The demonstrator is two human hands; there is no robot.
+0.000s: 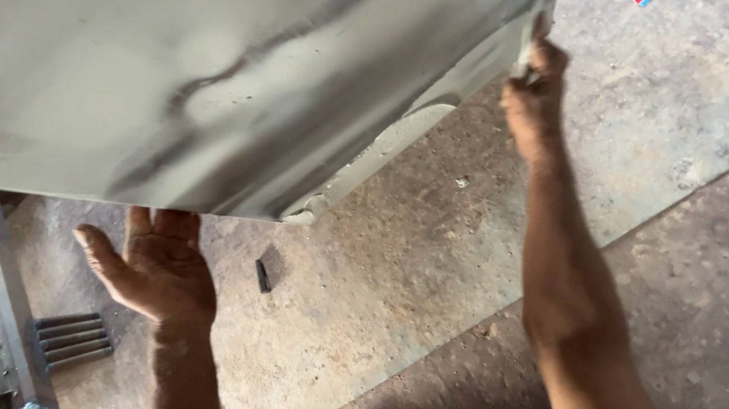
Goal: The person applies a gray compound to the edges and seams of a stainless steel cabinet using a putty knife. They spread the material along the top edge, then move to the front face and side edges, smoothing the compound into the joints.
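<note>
We lift a shiny metal sheet (162,49) off the floor (437,247): our right hand (536,95) pinches its far right corner, while our left hand (154,262), fingers spread wide, props the near edge from beneath so it stays tilted up.

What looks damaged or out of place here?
The metal sheet shows a dent and creases near its middle, and its lower edge is crumpled beside the floor. A small dark object lies loose near the left hand.
</note>
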